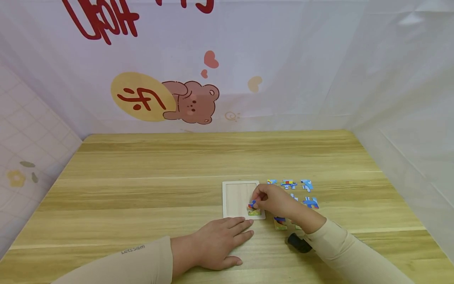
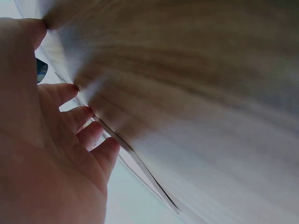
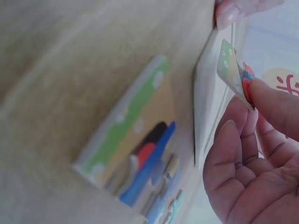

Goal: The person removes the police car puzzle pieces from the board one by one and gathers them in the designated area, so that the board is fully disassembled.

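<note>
My right hand (image 1: 278, 201) pinches a jigsaw piece (image 1: 253, 210) between thumb and fingers, over the lower right corner of a pale wooden puzzle frame (image 1: 225, 199). In the right wrist view the held piece (image 3: 229, 70) is tilted and shows a green edge with red and blue parts. My left hand (image 1: 221, 242) lies with fingers spread, its fingertips at the near edge of the frame. In the left wrist view the fingers (image 2: 105, 151) extend along the frame's edge (image 2: 149, 175). The frame's bare wooden inside shows beside the held piece.
Several loose jigsaw pieces (image 1: 311, 203) lie on the wooden table (image 1: 142, 177) right of the frame, some partly hidden by my right hand. One green-edged piece (image 3: 135, 130) lies closest in the right wrist view. A black strap-like object (image 1: 299, 243) is at my right wrist.
</note>
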The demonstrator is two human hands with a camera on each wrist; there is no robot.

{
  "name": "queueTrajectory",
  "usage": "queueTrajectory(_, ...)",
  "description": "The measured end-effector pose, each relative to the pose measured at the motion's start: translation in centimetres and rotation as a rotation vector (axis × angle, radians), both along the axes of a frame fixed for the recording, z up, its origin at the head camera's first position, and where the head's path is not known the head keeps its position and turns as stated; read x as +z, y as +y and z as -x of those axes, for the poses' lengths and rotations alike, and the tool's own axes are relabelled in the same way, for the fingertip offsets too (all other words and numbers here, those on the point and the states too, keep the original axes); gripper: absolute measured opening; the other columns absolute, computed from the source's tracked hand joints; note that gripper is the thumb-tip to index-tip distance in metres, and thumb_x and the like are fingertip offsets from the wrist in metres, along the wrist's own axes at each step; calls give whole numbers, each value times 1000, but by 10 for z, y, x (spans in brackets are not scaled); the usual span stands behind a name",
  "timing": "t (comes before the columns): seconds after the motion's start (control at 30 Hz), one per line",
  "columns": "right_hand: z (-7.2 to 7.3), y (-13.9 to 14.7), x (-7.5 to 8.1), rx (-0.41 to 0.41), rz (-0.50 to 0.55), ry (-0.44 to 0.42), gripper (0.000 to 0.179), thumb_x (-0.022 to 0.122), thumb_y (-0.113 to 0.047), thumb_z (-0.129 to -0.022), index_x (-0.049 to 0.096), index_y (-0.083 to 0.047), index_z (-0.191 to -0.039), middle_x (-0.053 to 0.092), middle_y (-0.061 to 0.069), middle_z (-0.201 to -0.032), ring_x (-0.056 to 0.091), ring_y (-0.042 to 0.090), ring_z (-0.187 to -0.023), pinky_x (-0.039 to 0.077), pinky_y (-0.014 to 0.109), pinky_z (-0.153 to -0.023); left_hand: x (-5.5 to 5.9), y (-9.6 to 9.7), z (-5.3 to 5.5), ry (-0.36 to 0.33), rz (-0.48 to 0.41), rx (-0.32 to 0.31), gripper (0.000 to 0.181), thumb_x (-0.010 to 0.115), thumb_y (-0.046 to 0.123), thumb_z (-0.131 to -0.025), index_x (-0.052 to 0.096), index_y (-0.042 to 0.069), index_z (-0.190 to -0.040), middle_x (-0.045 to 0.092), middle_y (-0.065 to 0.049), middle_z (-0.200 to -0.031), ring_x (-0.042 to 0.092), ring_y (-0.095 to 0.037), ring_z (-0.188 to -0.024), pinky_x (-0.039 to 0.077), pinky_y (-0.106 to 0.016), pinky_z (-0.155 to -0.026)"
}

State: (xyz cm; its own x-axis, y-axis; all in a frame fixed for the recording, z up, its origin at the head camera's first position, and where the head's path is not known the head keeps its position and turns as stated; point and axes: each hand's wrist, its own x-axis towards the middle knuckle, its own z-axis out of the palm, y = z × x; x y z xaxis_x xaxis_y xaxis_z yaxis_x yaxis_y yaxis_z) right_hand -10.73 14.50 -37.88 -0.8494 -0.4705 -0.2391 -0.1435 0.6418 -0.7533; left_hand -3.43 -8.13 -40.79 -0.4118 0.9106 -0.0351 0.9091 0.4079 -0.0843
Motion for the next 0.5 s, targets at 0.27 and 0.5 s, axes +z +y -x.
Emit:
queueTrajectory(0.27, 2, 8, 6, 17, 54, 4, 6, 66, -2, -88, 61, -5, -89, 61, 1, -81, 54, 13, -74, 46, 23, -62, 0, 0, 0, -18, 7, 0, 63, 38, 56, -98, 42, 16, -147, 35, -5, -154, 34, -18, -140, 33, -29, -110)
queueTrajectory(0.5, 4, 17, 14, -28, 86, -6, 7, 67, -1, -88, 61, -2, -91, 60, 4, -82, 55, 16, -76, 48, 24, -63, -1, 0, 0, -7, 2, 4, 63, 40, 56, -97, 43, 16, -146, 37, -4, -153, 36, -18, -139, 33, -28, -110)
